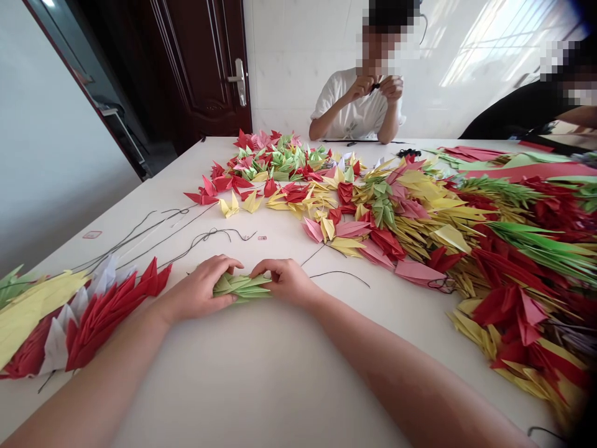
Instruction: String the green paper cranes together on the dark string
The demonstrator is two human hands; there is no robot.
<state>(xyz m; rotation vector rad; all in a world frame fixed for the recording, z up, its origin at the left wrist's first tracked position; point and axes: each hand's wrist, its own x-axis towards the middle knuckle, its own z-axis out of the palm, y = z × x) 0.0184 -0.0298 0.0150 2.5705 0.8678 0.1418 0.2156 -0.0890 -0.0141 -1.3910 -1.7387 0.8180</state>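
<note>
A short stack of light green folded paper pieces (242,285) lies low over the white table, nested into one another. My left hand (205,287) is wrapped round its left end, thumb at the near side. At the other end, my right hand (285,281) pinches the stack between thumb and fingers. Parts of the stack are hidden under both hands. A dark cord (340,274) runs out on the table just right of my right hand. To the left of my left forearm lie strung rows of red folded paper (109,311) and white folded paper (58,342).
A big heap of red, yellow, green and pink folded paper (420,211) spreads across the table's right and back. Black cords (186,242) trail over the left part of the white table (261,386). Across the table a person (357,102) holds something small and black; another person (517,106) sits at right.
</note>
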